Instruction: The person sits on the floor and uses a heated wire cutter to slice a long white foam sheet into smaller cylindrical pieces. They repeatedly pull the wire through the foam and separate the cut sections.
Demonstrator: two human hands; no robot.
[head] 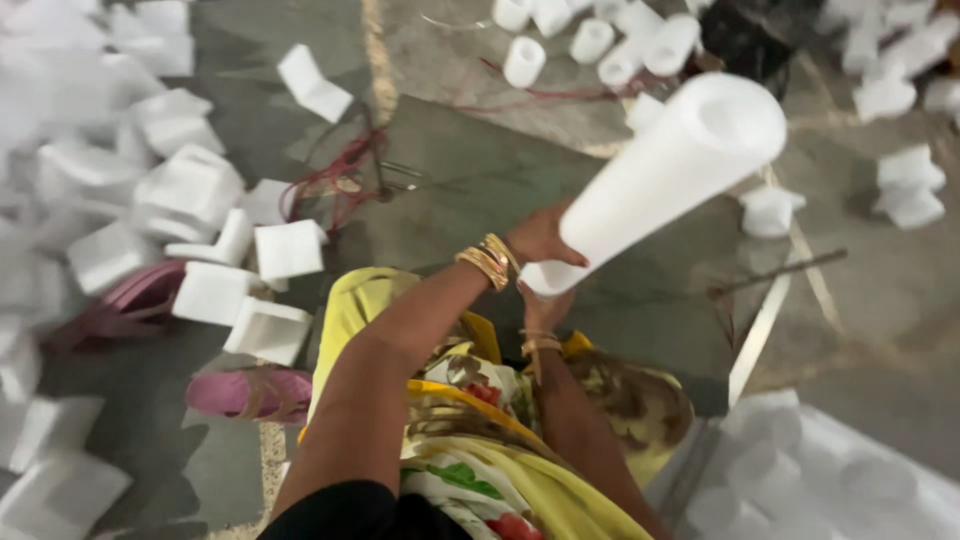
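A white foam roll (672, 180) is gripped at its lower end by both hands and is held tilted, its far end rising toward the upper right and close to the camera. The left hand (542, 238) is wrapped over the top of the roll's lower end, fingers curled onto it, with gold bangles (490, 262) worn at the wrist. The right hand (546, 308) is placed under the same end, mostly hidden by the roll; whether its fingers are closed round it cannot be told. A thin bangle is seen on that wrist too. Yellow patterned fabric (470, 440) is seen below the arms, over the lap. The grey stone floor (480, 190) is strewn with white foam blocks (288, 248) on the left, and a pink sandal (250, 392) lies just beside the fabric, another further left among the blocks. Short white foam cylinders (524, 60) are scattered at the top, well apart from the hands. A tangle of red cord (335, 180) lies on the floor near the blocks. A metal strip (762, 330) lies to the right, near more foam sheet at the lower right corner.
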